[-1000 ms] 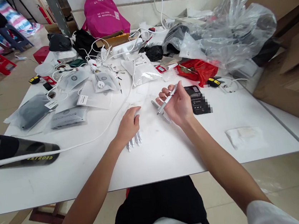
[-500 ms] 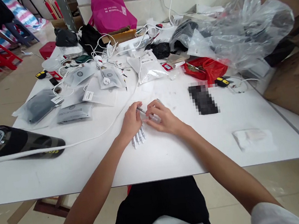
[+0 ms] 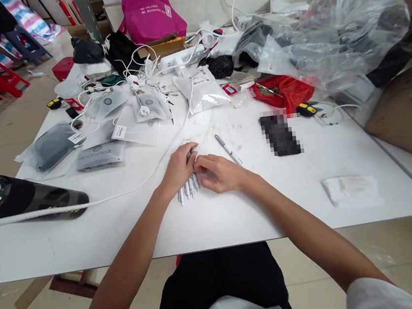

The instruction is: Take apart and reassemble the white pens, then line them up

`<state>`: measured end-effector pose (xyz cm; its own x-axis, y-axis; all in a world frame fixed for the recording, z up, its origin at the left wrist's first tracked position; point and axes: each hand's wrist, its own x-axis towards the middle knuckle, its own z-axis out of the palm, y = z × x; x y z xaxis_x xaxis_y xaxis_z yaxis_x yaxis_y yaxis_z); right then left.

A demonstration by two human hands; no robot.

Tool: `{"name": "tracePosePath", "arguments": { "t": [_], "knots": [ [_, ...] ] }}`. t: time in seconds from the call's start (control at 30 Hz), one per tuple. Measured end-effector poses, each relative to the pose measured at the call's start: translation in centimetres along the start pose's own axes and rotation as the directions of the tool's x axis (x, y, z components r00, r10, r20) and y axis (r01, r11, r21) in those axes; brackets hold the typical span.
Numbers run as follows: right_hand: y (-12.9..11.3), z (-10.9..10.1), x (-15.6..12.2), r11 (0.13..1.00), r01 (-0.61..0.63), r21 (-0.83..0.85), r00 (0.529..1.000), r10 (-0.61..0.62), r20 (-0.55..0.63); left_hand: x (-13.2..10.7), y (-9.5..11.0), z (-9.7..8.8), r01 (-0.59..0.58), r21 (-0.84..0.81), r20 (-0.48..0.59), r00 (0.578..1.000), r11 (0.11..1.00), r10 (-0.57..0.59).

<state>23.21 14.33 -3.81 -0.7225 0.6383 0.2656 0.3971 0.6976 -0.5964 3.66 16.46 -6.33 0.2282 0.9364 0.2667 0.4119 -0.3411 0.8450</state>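
A bundle of several silver pens (image 3: 188,188) lies on the white table (image 3: 235,210) in front of me. My left hand (image 3: 178,170) rests on top of the bundle, fingers curled over it. From the right, my right hand (image 3: 217,173) presses against the same bundle, fingers closed on the pens. The two hands touch each other. One single silver pen (image 3: 228,150) lies loose on the table just right of my hands.
A white cable (image 3: 121,191) runs left past a black handheld device (image 3: 21,198). Packaged items in clear bags (image 3: 98,154) lie at left. At right sit a black phone (image 3: 280,135), a folded white cloth (image 3: 351,191), a red bag (image 3: 284,93) and crumpled clear plastic (image 3: 330,36).
My right hand held one pen in the air, brought it down to my left hand, and now grips the bundle. A single pen now lies free to the right.
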Motion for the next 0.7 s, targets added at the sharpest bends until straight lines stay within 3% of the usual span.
{"name": "tracePosePath", "arguments": {
  "t": [0.13, 0.23, 0.3, 0.43, 0.7],
  "knots": [
    [1.3, -1.3, -0.1, 0.977, -0.099, -0.187, 0.988, 0.075, -0.136, 0.0, 0.0, 0.1, -0.023, 0.053, 0.015, 1.0, 0.998, 0.022],
    [2.8, -2.9, -0.5, 0.876, -0.312, -0.369, 0.931, 0.204, -0.303, -0.3, 0.2, 0.4, -0.037, 0.099, 0.034, 0.999, 0.994, 0.034],
    [3.6, -3.8, -0.9, 0.782, -0.448, -0.432, 0.884, 0.318, -0.342, -0.5, 0.5, 0.6, -0.039, 0.135, 0.038, 0.999, 0.99, 0.034],
    [4.5, -4.7, -1.4, 0.664, -0.575, -0.478, 0.815, 0.512, -0.271, -0.9, 1.1, 1.0, -0.031, 0.167, 0.032, 0.999, 0.985, 0.026],
    [4.1, -3.9, -1.0, 0.715, -0.518, -0.469, 0.848, 0.502, -0.171, -1.4, 1.9, 1.9, -0.057, 0.156, 0.024, 0.998, 0.986, 0.054]
  ]
}}
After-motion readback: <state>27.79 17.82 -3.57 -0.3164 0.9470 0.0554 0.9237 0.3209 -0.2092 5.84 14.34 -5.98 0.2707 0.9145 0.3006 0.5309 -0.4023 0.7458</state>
